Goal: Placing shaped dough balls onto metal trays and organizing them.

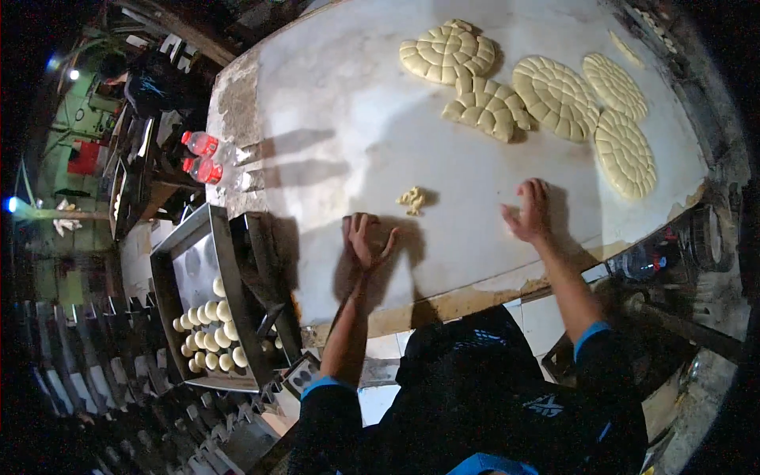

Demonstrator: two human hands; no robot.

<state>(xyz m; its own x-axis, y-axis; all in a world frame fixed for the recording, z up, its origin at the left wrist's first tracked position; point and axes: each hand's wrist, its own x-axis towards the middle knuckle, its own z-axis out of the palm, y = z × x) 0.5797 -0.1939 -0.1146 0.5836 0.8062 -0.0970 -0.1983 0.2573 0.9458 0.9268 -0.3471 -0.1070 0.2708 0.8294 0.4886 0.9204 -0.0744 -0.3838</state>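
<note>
My left hand (368, 237) is on the pale stone tabletop (443, 269) near its front edge, fingers spread and holding nothing. A small ragged scrap of dough (411, 200) lies just beyond it, not visibly touched. My right hand (529, 212) is farther right, fingers apart and slightly curled, also empty. At the back right lie several flat dough slabs scored into segments: a round one (443, 55), an irregular one (483, 107), a large one (554, 95) and narrower ovals (621, 150) along the right side. A thin dough strip (625, 47) lies at the far right.
Two red-labelled plastic bottles (202, 169) stand at the left edge. A metal tray (188, 269) with several dough balls (211, 340) sits lower left, beside stacked racks (87, 356). Another person (154, 87) stands at the upper left. Dark metalwork (704, 237) lies beyond the right edge.
</note>
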